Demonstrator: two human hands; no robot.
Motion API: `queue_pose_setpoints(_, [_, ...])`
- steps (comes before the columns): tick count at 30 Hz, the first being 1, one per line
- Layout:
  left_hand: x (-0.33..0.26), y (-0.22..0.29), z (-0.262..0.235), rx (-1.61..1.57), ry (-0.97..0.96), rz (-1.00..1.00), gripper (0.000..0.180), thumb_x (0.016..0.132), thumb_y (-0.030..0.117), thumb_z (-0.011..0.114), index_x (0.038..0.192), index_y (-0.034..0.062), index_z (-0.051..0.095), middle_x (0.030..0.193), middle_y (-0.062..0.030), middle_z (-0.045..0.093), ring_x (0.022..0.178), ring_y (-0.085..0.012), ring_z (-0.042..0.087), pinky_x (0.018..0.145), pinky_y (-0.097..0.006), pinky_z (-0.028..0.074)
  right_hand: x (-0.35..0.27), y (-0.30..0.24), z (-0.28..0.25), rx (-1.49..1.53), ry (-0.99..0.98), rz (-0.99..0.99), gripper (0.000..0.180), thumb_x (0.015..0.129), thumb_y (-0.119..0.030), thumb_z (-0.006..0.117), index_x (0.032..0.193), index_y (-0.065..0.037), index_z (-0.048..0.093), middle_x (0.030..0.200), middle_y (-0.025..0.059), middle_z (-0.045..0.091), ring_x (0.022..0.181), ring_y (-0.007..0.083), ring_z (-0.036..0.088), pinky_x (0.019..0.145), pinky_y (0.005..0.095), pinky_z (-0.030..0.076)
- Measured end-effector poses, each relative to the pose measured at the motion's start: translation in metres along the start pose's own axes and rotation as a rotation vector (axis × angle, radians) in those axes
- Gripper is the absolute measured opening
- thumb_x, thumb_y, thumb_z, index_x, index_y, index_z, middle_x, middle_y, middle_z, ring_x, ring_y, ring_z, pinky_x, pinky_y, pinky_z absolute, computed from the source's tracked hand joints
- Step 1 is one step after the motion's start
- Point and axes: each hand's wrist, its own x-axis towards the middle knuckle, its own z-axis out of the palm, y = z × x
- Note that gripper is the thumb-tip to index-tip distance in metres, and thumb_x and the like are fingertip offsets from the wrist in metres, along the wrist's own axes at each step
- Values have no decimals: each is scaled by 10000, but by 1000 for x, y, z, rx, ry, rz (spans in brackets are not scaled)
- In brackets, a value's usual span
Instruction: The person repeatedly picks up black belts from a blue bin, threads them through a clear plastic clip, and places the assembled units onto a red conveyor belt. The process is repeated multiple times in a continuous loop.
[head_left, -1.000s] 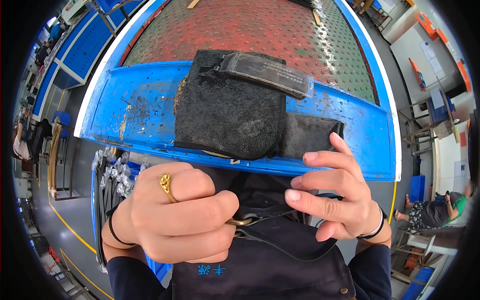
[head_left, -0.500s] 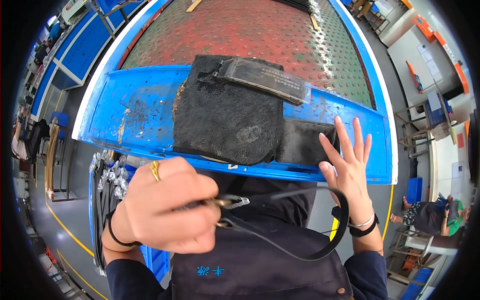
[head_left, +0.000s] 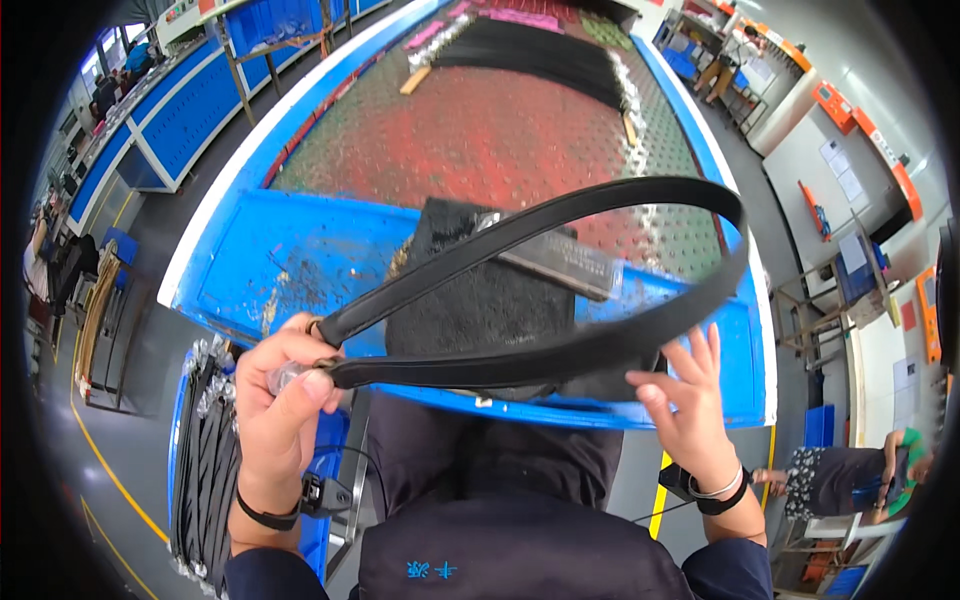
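Observation:
My left hand (head_left: 280, 395) is closed on the two ends of a black strap (head_left: 480, 370), where brass-coloured fittings and a bit of clear plastic show at the fingers. The strap bends in a wide loop away to the right, over the bench. My right hand (head_left: 690, 410) has its fingers apart, close under the loop's right side; whether it touches the strap I cannot tell. Behind the loop, a worn black pad (head_left: 480, 315) lies on the blue bench edge (head_left: 310, 240). A dark, flat rectangular case (head_left: 570, 265) rests across the pad's far right part.
Beyond the blue edge stretches a red and green studded mat (head_left: 480, 130), with a row of black straps (head_left: 530, 50) at its far end. Many plastic-tipped black straps (head_left: 205, 470) fill a blue container low on the left. Another person (head_left: 850, 480) is at the far right.
The strap loop has swung up from over my lap to above the bench. My left hand has turned and moved left and slightly down; my right hand has dropped slightly. The view tilts farther ahead.

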Motion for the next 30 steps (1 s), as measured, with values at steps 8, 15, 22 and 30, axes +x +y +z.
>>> queue_pose_setpoints(8, [-1, 5, -34, -104, 115, 82, 233, 767, 219, 624, 776, 26, 493, 737, -59, 501, 576, -94, 443, 477, -220, 346, 87, 1, 6, 226, 90, -16, 529, 772, -206, 637, 1211, 5, 432, 1118, 166, 521, 1043, 345, 490, 876, 380, 401])
queue_pose_setpoints(15, [-14, 14, -63, -42, 301, 189, 100, 744, 30, 620, 832, -10, 594, 769, -31, 488, 663, -91, 453, 587, -213, 348, 96, 1, 28, 594, 35, 130, 482, 642, -120, 732, 1049, 14, 512, 873, 80, 561, 810, 157, 546, 717, 285, 438])
queue_pose_setpoints(22, [-8, 21, -58, 289, 249, 304, 109, 731, 49, 651, 824, -4, 628, 754, -35, 507, 688, -100, 458, 616, -229, 353, 60, 5, 12, 1242, 445, 282, 433, 818, -251, 565, 1161, -24, 432, 1121, 148, 523, 939, 173, 561, 750, 257, 496])
queue_pose_setpoints(30, [4, 29, -3, 654, -50, 395, 116, 693, 28, 663, 802, -3, 642, 732, -75, 518, 647, -142, 493, 571, -256, 374, 21, -6, -36, 1600, 798, 97, 592, 864, -345, 435, 1325, -19, 258, 1185, 195, 477, 1099, 261, 484, 863, 370, 455])
